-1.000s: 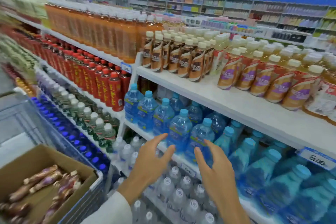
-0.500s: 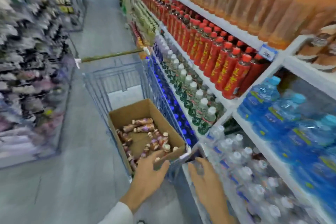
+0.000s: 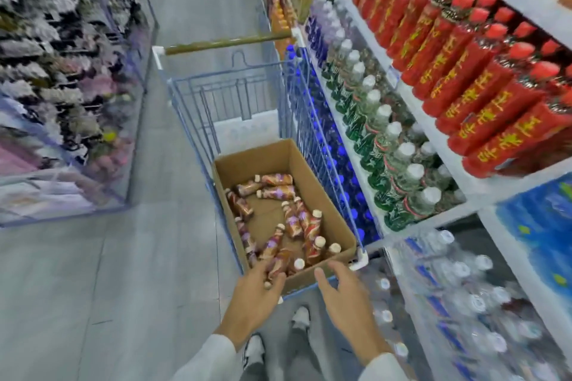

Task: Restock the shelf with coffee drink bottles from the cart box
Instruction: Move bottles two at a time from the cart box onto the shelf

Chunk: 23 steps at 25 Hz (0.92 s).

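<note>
**A:** Where's the stock?

**B:** Ahead of both hands, in the cart (image 3: 229, 96). It's inside the box (image 3: 322, 195), where the bottles (image 3: 306, 226) lie flat, pointing every way.

**A:** Which hand is nearer?

**B:** My left hand (image 3: 257, 294). Its fingers reach over the near rim onto one bottle (image 3: 280, 257), whose long axis runs away from my palm, forward and right. I can't tell whether I've closed round it. My right hand (image 3: 343, 297) hovers spread and empty beside it.
</note>
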Each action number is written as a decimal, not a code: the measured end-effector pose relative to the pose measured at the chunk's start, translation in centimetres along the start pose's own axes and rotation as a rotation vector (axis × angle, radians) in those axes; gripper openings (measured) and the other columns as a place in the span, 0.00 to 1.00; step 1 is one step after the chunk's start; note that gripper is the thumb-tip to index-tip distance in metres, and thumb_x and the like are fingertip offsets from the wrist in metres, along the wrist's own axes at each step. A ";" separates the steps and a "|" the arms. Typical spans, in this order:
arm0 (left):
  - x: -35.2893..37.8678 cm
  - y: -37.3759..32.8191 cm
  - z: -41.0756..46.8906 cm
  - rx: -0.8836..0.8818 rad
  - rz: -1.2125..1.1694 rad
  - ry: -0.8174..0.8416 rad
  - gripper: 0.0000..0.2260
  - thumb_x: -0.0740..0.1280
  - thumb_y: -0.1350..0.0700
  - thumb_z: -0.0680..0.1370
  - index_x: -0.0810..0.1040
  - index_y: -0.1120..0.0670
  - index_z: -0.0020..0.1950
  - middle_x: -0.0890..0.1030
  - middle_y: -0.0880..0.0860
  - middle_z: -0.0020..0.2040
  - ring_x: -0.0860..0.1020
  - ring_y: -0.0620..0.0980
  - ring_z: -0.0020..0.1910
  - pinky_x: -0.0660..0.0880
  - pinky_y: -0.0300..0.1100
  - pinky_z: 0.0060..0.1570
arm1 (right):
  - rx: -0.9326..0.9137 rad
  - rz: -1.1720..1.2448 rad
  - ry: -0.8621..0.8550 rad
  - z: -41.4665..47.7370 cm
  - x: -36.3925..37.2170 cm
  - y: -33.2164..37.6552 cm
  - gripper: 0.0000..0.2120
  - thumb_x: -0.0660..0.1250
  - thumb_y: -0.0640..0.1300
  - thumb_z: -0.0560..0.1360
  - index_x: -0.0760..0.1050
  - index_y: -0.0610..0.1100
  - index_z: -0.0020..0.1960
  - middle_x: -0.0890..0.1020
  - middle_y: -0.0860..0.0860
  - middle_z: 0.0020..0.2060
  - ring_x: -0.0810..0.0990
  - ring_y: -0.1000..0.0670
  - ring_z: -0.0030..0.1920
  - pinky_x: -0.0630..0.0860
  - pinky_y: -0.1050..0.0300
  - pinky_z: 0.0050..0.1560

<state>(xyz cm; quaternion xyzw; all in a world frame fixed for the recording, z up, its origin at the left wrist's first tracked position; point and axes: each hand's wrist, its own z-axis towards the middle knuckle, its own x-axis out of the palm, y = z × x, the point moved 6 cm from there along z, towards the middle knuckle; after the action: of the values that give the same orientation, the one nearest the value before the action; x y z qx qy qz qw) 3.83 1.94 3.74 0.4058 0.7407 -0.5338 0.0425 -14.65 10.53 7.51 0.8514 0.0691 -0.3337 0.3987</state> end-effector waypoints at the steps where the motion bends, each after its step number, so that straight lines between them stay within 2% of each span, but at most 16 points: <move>1: 0.4 0.1 1.4 -0.016 -0.004 0.000 0.18 0.65 0.42 0.81 0.75 0.43 0.70 0.83 0.45 0.57 0.81 0.48 0.56 0.76 0.38 0.52 | 0.005 -0.007 0.019 1.1 0.3 0.0 0.21 0.62 0.60 0.82 0.73 0.51 0.70 0.76 0.53 0.66 0.74 0.51 0.67 0.70 0.57 0.63; 2: 0.9 0.2 3.0 -0.042 -0.008 0.001 0.18 0.64 0.43 0.81 0.74 0.43 0.71 0.83 0.47 0.59 0.80 0.51 0.59 0.76 0.42 0.56 | 0.014 -0.010 0.036 2.3 0.5 -0.1 0.22 0.62 0.60 0.82 0.72 0.51 0.71 0.76 0.53 0.67 0.73 0.51 0.68 0.71 0.55 0.65; 4: 2.0 0.4 6.8 -0.112 0.002 0.012 0.19 0.64 0.44 0.81 0.75 0.47 0.72 0.81 0.50 0.64 0.78 0.52 0.63 0.74 0.43 0.57 | 0.031 -0.014 0.065 4.7 0.6 -0.1 0.23 0.62 0.60 0.82 0.71 0.51 0.73 0.76 0.52 0.68 0.73 0.51 0.68 0.71 0.55 0.65; 8: 4.3 1.7 14.4 -0.302 0.062 0.057 0.22 0.62 0.42 0.78 0.79 0.54 0.65 0.83 0.57 0.59 0.80 0.59 0.59 0.74 0.45 0.53 | 0.069 -0.022 0.143 9.1 0.6 -0.8 0.22 0.62 0.59 0.82 0.72 0.51 0.72 0.77 0.53 0.68 0.73 0.52 0.67 0.68 0.60 0.61; 11: 6.7 4.3 19.9 -0.414 0.190 0.096 0.23 0.61 0.46 0.80 0.73 0.57 0.72 0.80 0.64 0.64 0.78 0.63 0.63 0.72 0.49 0.62 | 0.124 -0.038 0.218 12.1 1.1 -1.8 0.22 0.61 0.60 0.82 0.71 0.54 0.73 0.76 0.56 0.67 0.72 0.54 0.67 0.66 0.61 0.60; 14: 10.1 8.7 24.5 -0.521 0.348 0.215 0.24 0.62 0.47 0.82 0.69 0.56 0.76 0.75 0.61 0.70 0.73 0.62 0.68 0.68 0.54 0.67 | 0.173 -0.058 0.256 14.5 1.7 -3.2 0.22 0.61 0.61 0.81 0.70 0.57 0.73 0.75 0.60 0.66 0.71 0.58 0.66 0.65 0.63 0.61; 16: 12.2 11.5 26.5 -0.571 0.394 0.275 0.26 0.63 0.48 0.82 0.68 0.59 0.76 0.72 0.62 0.73 0.69 0.62 0.72 0.66 0.52 0.70 | 0.210 -0.039 0.259 16.0 2.2 -4.0 0.22 0.62 0.61 0.81 0.70 0.58 0.73 0.74 0.62 0.66 0.71 0.59 0.66 0.67 0.63 0.63; 19: 14.1 14.7 28.1 -0.623 0.478 0.250 0.29 0.64 0.49 0.81 0.60 0.59 0.79 0.64 0.61 0.78 0.60 0.62 0.78 0.65 0.56 0.73 | 0.229 -0.044 0.243 18.5 3.3 -4.9 0.20 0.63 0.59 0.81 0.72 0.56 0.71 0.75 0.60 0.67 0.72 0.58 0.66 0.70 0.57 0.67; 21: 14.7 15.8 28.9 -0.634 0.491 0.251 0.29 0.64 0.50 0.81 0.60 0.59 0.78 0.64 0.60 0.78 0.60 0.62 0.78 0.65 0.57 0.73 | 0.238 -0.060 0.225 20.3 4.1 -5.3 0.20 0.64 0.57 0.81 0.73 0.54 0.71 0.76 0.58 0.67 0.73 0.55 0.68 0.71 0.54 0.69; 23: 14.5 15.9 29.2 -0.617 0.537 0.283 0.27 0.63 0.49 0.81 0.64 0.59 0.76 0.68 0.61 0.75 0.63 0.62 0.76 0.64 0.56 0.72 | 0.239 -0.094 0.241 21.9 5.1 -5.7 0.19 0.64 0.56 0.81 0.74 0.52 0.70 0.78 0.56 0.65 0.75 0.52 0.66 0.72 0.52 0.68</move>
<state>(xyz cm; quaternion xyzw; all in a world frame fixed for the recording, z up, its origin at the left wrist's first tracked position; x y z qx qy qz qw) -6.34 -12.51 -27.93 0.6217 0.7322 -0.1963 0.1971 -24.17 -2.25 -9.32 0.9224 0.1158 -0.2534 0.2676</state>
